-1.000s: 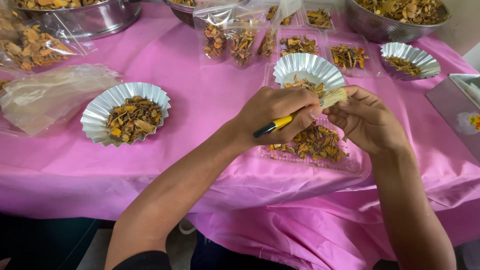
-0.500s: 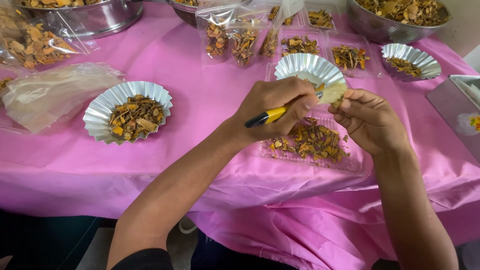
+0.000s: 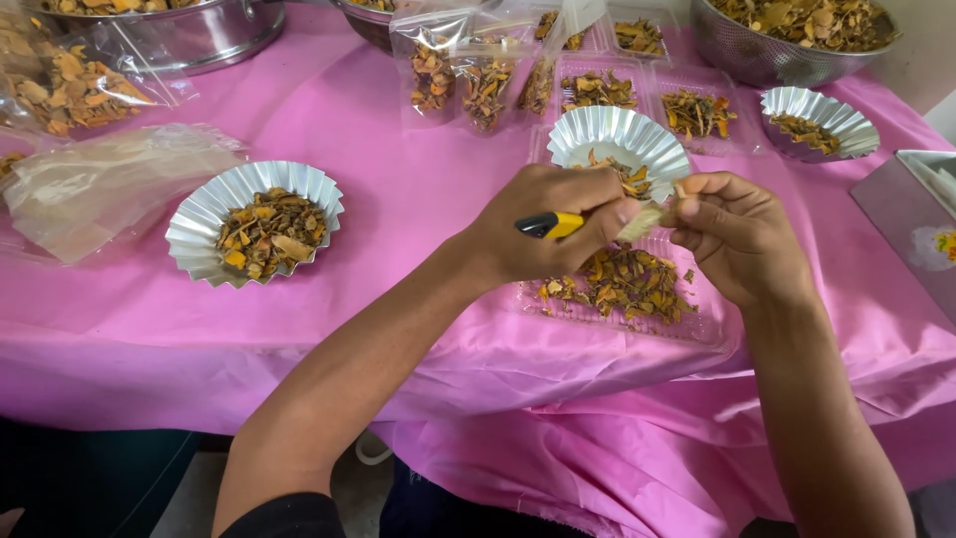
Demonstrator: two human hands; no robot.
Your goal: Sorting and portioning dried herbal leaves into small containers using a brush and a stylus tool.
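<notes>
Nearest, both hands meet above a clear tray [image 3: 697,324] of dried orange-brown chips on the pink tablecloth [image 3: 398,130]. Left hand [image 3: 543,234] is closed around a yellow-and-black cutter [image 3: 551,224]; right hand [image 3: 737,234] pinches a pale dried piece [image 3: 642,221] between the two hands. That piece looks light, stiff, brittle; best held by its ends, gently. Just behind sits a foil cup [image 3: 617,134]. Left, another foil cup [image 3: 199,214] holds chips. Farther back: small bags [image 3: 468,80] and metal bowls [image 3: 757,55].
</notes>
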